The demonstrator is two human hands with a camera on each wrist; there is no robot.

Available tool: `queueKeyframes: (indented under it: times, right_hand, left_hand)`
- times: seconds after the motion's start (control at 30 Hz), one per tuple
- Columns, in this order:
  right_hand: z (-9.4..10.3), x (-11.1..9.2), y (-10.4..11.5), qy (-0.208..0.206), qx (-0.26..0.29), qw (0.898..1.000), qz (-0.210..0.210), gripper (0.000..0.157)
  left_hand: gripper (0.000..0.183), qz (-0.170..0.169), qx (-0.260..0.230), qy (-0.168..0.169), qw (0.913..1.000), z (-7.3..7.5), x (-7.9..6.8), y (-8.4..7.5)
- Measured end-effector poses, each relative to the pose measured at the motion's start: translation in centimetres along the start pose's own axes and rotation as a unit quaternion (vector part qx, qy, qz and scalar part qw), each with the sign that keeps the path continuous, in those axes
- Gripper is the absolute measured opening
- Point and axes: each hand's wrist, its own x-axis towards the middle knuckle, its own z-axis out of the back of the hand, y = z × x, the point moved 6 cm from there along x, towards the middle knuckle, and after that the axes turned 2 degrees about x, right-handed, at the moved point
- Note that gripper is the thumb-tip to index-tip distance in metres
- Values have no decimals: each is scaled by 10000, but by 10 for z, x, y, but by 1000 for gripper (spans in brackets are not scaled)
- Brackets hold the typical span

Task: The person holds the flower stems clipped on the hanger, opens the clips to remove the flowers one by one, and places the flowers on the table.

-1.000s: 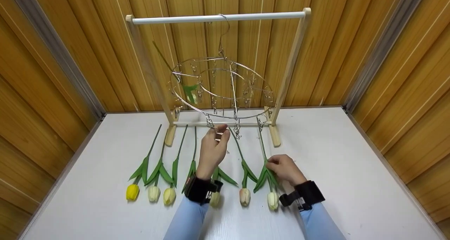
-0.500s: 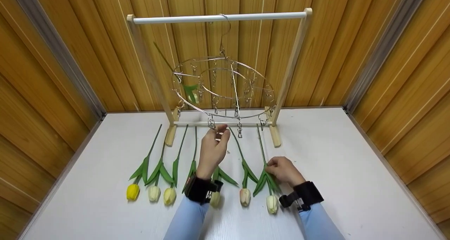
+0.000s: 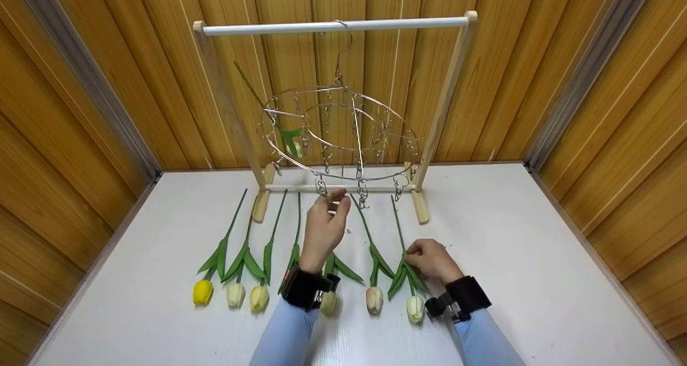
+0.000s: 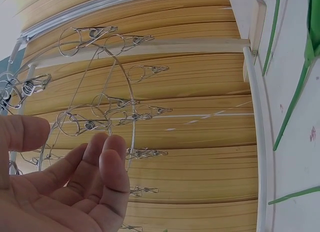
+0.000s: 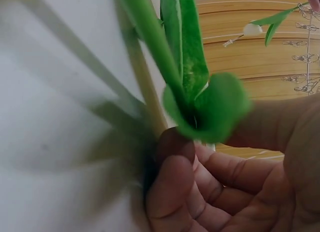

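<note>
My right hand [image 3: 433, 260] pinches the stem of a white artificial tulip [image 3: 415, 309] where its green leaves [image 5: 220, 112] meet; the bloom points toward me. My left hand [image 3: 324, 227] is raised at the front of a round wire clip hanger [image 3: 358, 140], fingers loosely bent and thumb apart, with nothing between them. Metal clips [image 4: 90, 124] dangle around the hanger, some close by the left fingertips. Another tulip [image 3: 292, 140] hangs from the hanger's left side, its stem slanting up past the ring.
The hanger hooks over the white bar [image 3: 268, 29] of a wooden-legged rack [image 3: 451, 108]. Several tulips lie in a row on the white table [image 3: 161, 323], among them a yellow one [image 3: 203, 292] at far left and a pinkish one [image 3: 374, 300]. Wood-grain panels [image 3: 333, 1] stand behind.
The white tulip in my right hand has shifted slightly, its stem end moving left. The hanger and its clips sway a little. My left hand stays nearly still.
</note>
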Motion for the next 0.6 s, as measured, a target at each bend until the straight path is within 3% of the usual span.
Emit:
queueKeyframes:
  times: [0.27,0.6]
  right_hand:
    - [1,1,-1,-68,-84,9999,-128,12]
    - [4,-1,-1,-3,213,9996,-197,13]
  left_hand:
    - [29,-63,53,-1,10000,1,1,1]
    - [30,-81,106,-17,9999,3,2,4]
